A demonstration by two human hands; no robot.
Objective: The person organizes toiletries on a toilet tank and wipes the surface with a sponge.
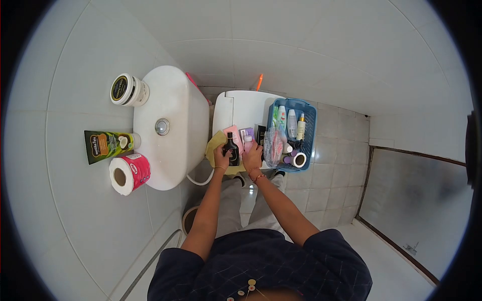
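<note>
My left hand (pixel 221 158) grips the lower part of a dark bottle (pixel 231 149) standing on a yellow cloth (pixel 215 143) on the closed white toilet lid (pixel 243 109). My right hand (pixel 252 157) rests just right of it, fingers closed around a small pink-and-white tube (pixel 248 143). A pink pouch (pixel 234 132) and a black tube (pixel 261 135) lie on the lid beside my hands.
A blue basket (pixel 309 131) with several bottles and a tape roll (pixel 299 160) sits right of the lid. The white cistern (pixel 170 125) is at left, with a jar (pixel 128 90), a green tube (pixel 108 145) and a toilet roll (pixel 129 174) on the wall side. A glass door (pixel 416 200) stands at right.
</note>
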